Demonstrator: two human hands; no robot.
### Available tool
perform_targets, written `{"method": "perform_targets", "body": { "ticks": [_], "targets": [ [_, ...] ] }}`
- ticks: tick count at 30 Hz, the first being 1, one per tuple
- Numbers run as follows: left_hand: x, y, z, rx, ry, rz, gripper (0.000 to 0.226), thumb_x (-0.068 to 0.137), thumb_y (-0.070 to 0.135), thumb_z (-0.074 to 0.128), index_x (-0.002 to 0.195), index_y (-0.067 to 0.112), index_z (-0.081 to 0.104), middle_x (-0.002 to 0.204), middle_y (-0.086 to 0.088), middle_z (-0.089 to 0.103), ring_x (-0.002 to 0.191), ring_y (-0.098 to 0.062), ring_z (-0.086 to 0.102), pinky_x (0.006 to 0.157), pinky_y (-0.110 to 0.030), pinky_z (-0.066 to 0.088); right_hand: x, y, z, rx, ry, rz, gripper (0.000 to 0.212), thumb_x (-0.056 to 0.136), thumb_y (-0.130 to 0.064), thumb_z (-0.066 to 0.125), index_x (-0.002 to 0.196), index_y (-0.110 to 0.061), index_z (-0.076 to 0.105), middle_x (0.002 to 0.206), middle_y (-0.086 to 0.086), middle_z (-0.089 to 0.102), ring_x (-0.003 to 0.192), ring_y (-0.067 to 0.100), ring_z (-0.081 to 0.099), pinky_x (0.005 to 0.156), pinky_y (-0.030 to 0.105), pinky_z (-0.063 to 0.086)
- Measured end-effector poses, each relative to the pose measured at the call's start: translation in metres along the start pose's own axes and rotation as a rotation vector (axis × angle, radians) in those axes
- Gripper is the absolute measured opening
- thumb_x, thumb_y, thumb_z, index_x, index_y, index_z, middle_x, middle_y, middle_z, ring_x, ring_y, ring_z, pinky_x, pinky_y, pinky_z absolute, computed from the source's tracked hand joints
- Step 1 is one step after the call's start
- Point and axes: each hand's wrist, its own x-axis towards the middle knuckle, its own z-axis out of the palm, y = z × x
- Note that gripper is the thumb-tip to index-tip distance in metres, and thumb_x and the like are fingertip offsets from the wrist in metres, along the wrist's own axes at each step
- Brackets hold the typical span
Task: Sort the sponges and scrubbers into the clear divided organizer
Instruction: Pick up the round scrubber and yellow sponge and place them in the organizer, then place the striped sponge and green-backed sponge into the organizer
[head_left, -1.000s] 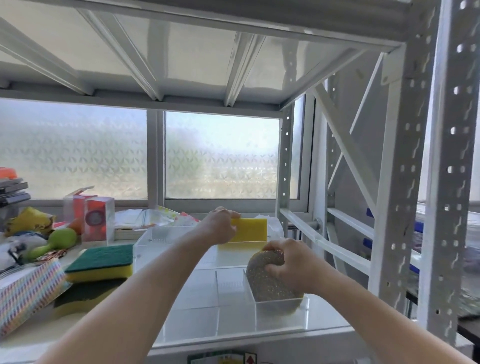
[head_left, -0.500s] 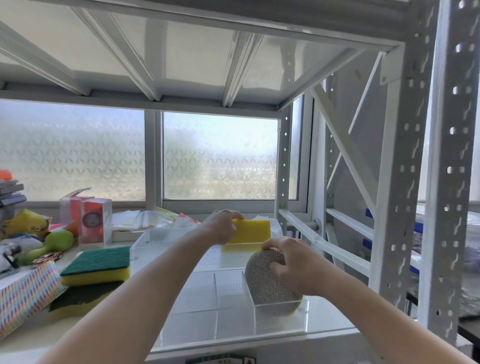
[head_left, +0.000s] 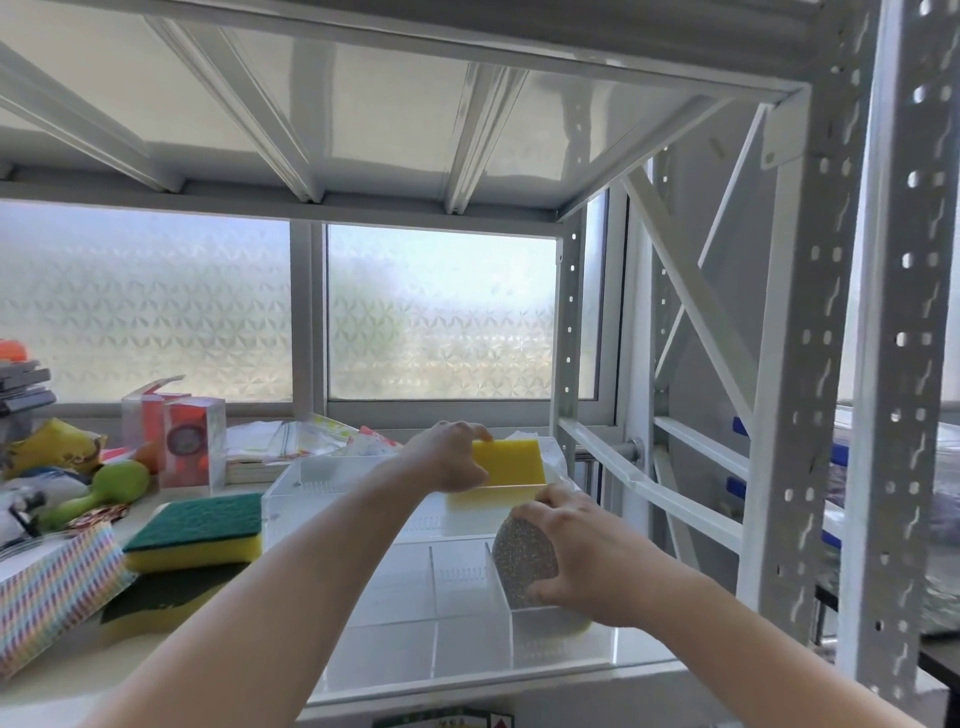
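Left hand (head_left: 447, 462) pinched a plain yellow sponge (head_left: 511, 461) upright in the clear organizer's (head_left: 374, 613) far-right compartment. Right hand (head_left: 576, 561) gripped a glittery silver-grey oval scrubber (head_left: 522, 561), standing in the near-right compartment. Green/yellow sponges (head_left: 197, 530) lay stacked just left of the organizer.

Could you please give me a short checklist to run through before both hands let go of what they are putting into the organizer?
1. Yellow sponge inside the far right compartment of the clear organizer: ok, it stands on edge there, its top above the rim.
2. Left hand holding that sponge: ok, fingers curled over its left end.
3. Silver scrubber inside the near right compartment: ok, though it rises above the wall.
4. Right hand holding the scrubber: ok.
5. Scrubber resting on the compartment floor: cannot tell.
6. All sponges sorted: not ok, the green-topped sponge lies outside on another sponge.
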Motion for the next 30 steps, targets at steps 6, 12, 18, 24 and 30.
{"method": "perform_targets", "body": {
  "ticks": [6,12,18,24,30],
  "targets": [
    [-0.003,-0.006,-0.013,-0.014,0.06,0.032,0.065,0.079,0.031,0.064,0.139,0.027,0.041,0.143,-0.004,0.048,0.129,-0.022,0.046,0.104,-0.036,0.042,0.0,-0.009,-0.013,-0.045,0.052,-0.022,0.07,0.08,-0.044,0.068,0.141,-0.027,0.038,0.137,-0.001,0.04,0.126,0.019,0.04,0.104,0.032,0.04],
    [-0.033,-0.048,-0.071,0.141,0.207,-0.019,0.059,0.075,0.038,0.067,0.13,0.022,0.051,0.139,-0.005,0.051,0.129,-0.023,0.047,0.104,-0.039,0.041,0.022,-0.046,-0.045,0.046,0.12,-0.097,0.073,0.08,-0.043,0.07,0.143,-0.026,0.037,0.141,-0.002,0.043,0.129,0.018,0.04,0.104,0.034,0.039],
    [-0.103,-0.125,-0.116,0.161,0.183,-0.206,0.056,0.076,0.034,0.069,0.127,0.017,0.053,0.129,-0.004,0.06,0.116,-0.022,0.055,0.093,-0.029,0.044,0.059,-0.102,-0.036,0.086,0.086,-0.171,0.072,0.08,-0.042,0.071,0.142,-0.023,0.039,0.146,-0.001,0.042,0.134,0.019,0.039,0.105,0.028,0.033],
    [-0.183,-0.2,-0.128,0.128,0.088,-0.357,0.06,0.077,0.036,0.071,0.129,0.017,0.05,0.129,-0.003,0.058,0.112,-0.018,0.056,0.094,-0.029,0.045,0.097,-0.178,-0.013,0.1,0.027,-0.273,0.072,0.078,-0.04,0.072,0.141,-0.022,0.041,0.147,-0.001,0.042,0.133,0.019,0.041,0.109,0.035,0.035],
    [-0.23,-0.242,-0.12,0.139,0.024,-0.42,0.075,0.073,0.047,0.071,0.137,0.018,0.043,0.138,-0.004,0.051,0.124,-0.02,0.049,0.105,-0.038,0.041,0.123,-0.232,0.003,0.013,-0.023,-0.328,0.069,0.081,-0.04,0.069,0.141,-0.021,0.04,0.142,0.002,0.047,0.129,0.02,0.044,0.095,0.029,0.037]
  ]
}}
